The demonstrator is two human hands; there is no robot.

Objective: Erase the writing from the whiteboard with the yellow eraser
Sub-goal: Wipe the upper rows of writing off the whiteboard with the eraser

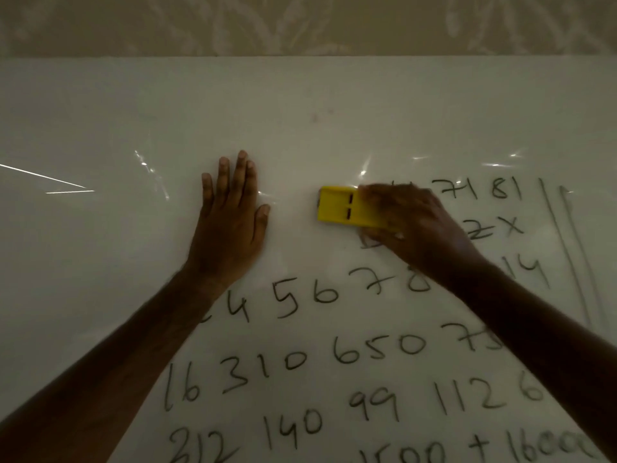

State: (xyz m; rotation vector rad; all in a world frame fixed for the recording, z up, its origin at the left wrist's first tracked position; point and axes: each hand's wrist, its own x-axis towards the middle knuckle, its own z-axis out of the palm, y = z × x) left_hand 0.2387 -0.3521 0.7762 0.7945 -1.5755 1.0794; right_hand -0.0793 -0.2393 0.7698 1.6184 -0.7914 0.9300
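A white whiteboard (133, 111) fills most of the view. Black handwritten numbers (334, 355) cover its lower middle and right in several rows. My right hand (410, 225) grips the right end of the yellow eraser (337, 207), which lies flat on the board at the left end of the top row of numbers. The hand hides part of that row. My left hand (230, 218) rests flat on the board, fingers together and pointing up, a short way left of the eraser and holding nothing.
The board's upper and left areas carry no writing, only glare streaks (50, 182). Long black vertical lines (567, 248) run down the right side. A patterned beige wall (300, 21) shows above the board's top edge.
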